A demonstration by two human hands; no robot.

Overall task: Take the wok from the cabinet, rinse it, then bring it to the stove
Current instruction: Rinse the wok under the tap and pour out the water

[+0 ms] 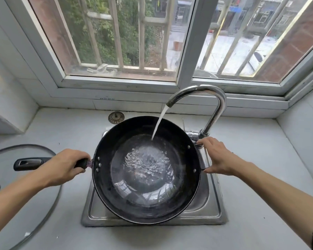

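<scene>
From where I watch, my left hand (pixel 61 166) is nearest, its fingers wrapped around the long black handle (pixel 32 163) of the round dark metal wok (pixel 146 170), so I judge the first step, fetching it from the cabinet, to be finished. The wok sits over the small square stainless steel sink (pixel 211 212), covering most of the basin, with its handle reaching out to the left above the pale grey surface (pixel 251 222). A shallow pool of water ripples in its bottom, which tells me the rinse is in progress, not complete. My right hand (pixel 215 156) holds nothing: its fingers are stretched and relaxed, the thumb near the wok's right rim and the fingertips close to the base of the tap; whether they touch the valve there I cannot tell. To the left a round glass lid (pixel 23 195) lies flat on the surface. Farther back, the curved chrome faucet (pixel 204 98) pours a steady white stream into the wok, and a round brass-coloured sink strainer (pixel 116 117) rests on the surface behind the rim. Beyond stands the white-framed window (pixel 185 51). Still ahead, as I read it: shutting off the water, tipping the wok empty, and carrying it to the stove, which is nowhere in view.
</scene>
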